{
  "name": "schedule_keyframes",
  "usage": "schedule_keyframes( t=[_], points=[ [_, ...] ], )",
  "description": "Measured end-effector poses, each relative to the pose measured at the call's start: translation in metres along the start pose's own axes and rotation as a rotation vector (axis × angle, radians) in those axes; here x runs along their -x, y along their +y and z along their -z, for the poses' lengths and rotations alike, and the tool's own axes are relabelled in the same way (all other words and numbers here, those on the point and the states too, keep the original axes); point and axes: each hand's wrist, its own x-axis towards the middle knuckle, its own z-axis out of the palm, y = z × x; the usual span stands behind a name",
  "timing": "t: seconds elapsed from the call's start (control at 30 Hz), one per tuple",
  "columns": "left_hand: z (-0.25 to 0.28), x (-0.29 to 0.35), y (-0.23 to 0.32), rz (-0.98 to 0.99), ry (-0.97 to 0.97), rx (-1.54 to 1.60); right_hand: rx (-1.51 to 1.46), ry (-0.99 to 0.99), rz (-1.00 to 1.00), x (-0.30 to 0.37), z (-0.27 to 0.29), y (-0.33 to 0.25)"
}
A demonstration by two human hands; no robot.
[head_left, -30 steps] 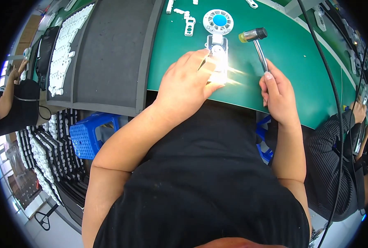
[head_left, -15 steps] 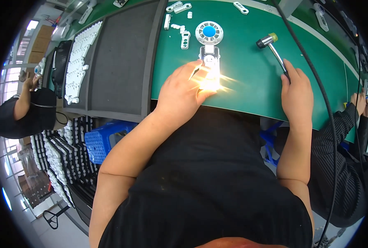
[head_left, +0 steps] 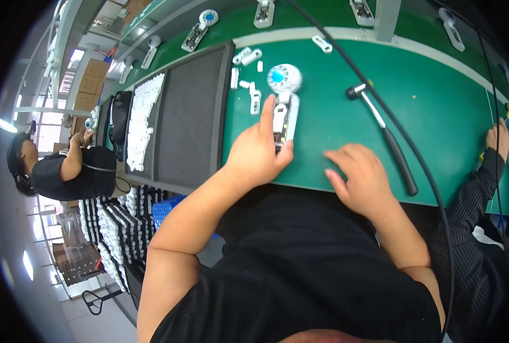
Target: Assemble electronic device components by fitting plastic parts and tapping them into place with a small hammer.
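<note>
A white hand-held fan body (head_left: 285, 97) with a round head and blue centre lies on the green bench (head_left: 437, 108). My left hand (head_left: 260, 150) grips its handle, the forefinger stretched along the left side. My right hand (head_left: 360, 178) rests on the green bench near the front edge with fingers apart and nothing in it. A hammer (head_left: 386, 134) with a black handle lies just right of that hand, apart from it.
Small white plastic parts (head_left: 246, 71) lie left of the fan. A dark grey tray (head_left: 189, 114) and a tray of white pieces (head_left: 141, 120) sit further left. A black cable (head_left: 403, 137) crosses the bench. One person sits at far left (head_left: 66, 168); another person's sleeve and hand (head_left: 491, 154) are at right.
My right hand has let go of the hammer, which now lies on the bench, and has come to rest nearer the front edge. My left hand still holds the fan.
</note>
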Motion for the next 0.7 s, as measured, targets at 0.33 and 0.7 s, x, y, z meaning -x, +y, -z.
schedule_keyframes(
  t=[0.33,0.7],
  points=[
    [-0.002,-0.273,-0.027,-0.163,0.409,-0.091,0.039,-0.003,-0.022,0.000,0.000,-0.003],
    [-0.019,-0.308,0.008,-0.792,0.282,-0.269,-0.018,0.026,-0.099,-0.017,0.000,-0.002]
  ],
)
